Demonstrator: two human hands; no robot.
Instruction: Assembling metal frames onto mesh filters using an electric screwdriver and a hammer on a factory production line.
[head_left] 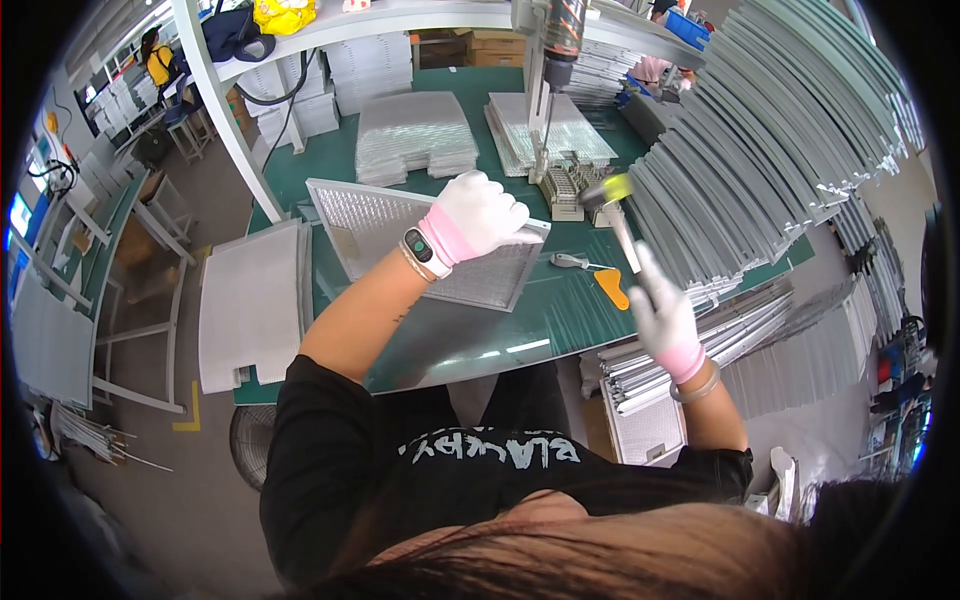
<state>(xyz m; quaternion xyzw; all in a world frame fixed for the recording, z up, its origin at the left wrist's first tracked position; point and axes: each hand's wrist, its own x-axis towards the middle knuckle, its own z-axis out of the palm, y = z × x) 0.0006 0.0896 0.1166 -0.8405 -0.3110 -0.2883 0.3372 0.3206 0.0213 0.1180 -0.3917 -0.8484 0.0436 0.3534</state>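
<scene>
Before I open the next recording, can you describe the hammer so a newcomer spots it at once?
Start at the green table and find the bank of stacked grey panels on its right. By its left edge, the person's right hand holds the hammer by its pale handle. Its bright yellow-green head end separates it from the screwdriver and flat orange tool lying nearby.

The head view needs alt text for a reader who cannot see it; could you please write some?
A person's gloved left hand holds a framed mesh panel by its upper edge, while the gloved right hand grips a hammer with a yellow-green head, over a green workbench. Nearby lie a pale-handled tool and stacked silvery sheets.
</scene>
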